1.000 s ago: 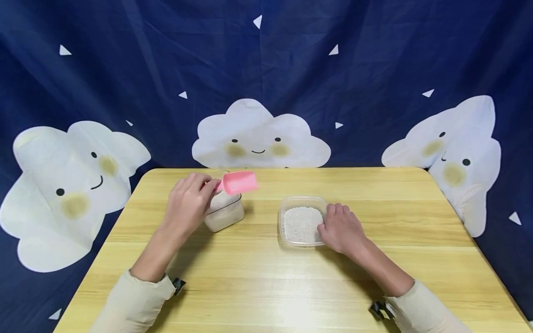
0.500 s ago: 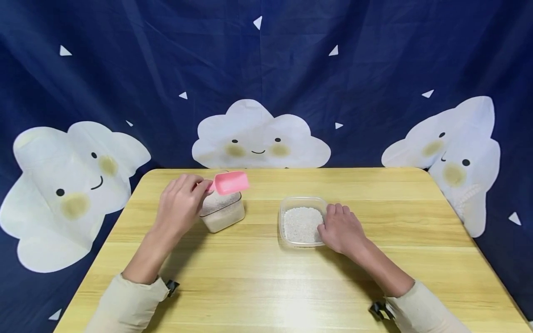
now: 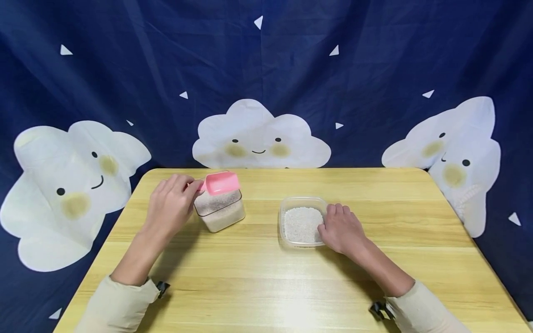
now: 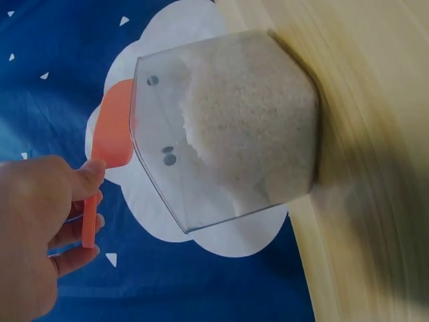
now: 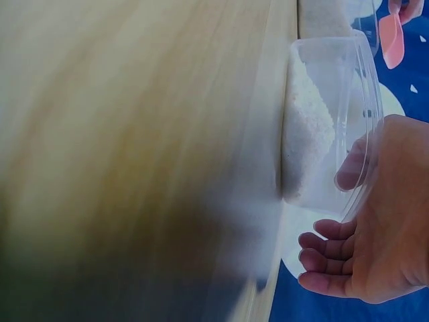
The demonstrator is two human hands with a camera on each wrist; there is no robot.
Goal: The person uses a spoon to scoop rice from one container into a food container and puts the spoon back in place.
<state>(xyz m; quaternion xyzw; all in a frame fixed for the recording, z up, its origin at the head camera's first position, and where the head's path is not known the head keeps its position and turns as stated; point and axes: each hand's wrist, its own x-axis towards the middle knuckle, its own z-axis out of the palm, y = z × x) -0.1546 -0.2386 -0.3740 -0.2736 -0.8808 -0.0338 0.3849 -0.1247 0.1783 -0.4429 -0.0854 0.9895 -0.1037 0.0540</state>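
Note:
In the head view my left hand (image 3: 170,203) pinches the handle of a pink scoop (image 3: 222,183). The scoop's bowl shows no grains and hangs over a tall clear container (image 3: 226,218) on the left, partly filled with pale rice-like grains (image 4: 251,117). From the left wrist view, the scoop is just above that container's rim. On the right, my right hand (image 3: 343,231) grips the side of a low clear plastic tub (image 3: 281,226) of white rice-like grains (image 3: 303,224). Its thumb (image 5: 352,171) lies inside the rim and the other fingers are outside.
Both containers stand on a light wooden table (image 3: 266,286), with a gap between them. Behind the table's far edge hangs a dark blue curtain (image 3: 291,69) printed with white clouds. Each sleeve has a black strap piece at the cuff.
My left hand has moved left with the scoop, bringing the scoop from the container's right side to above it. The right hand and the tub have stayed in place.

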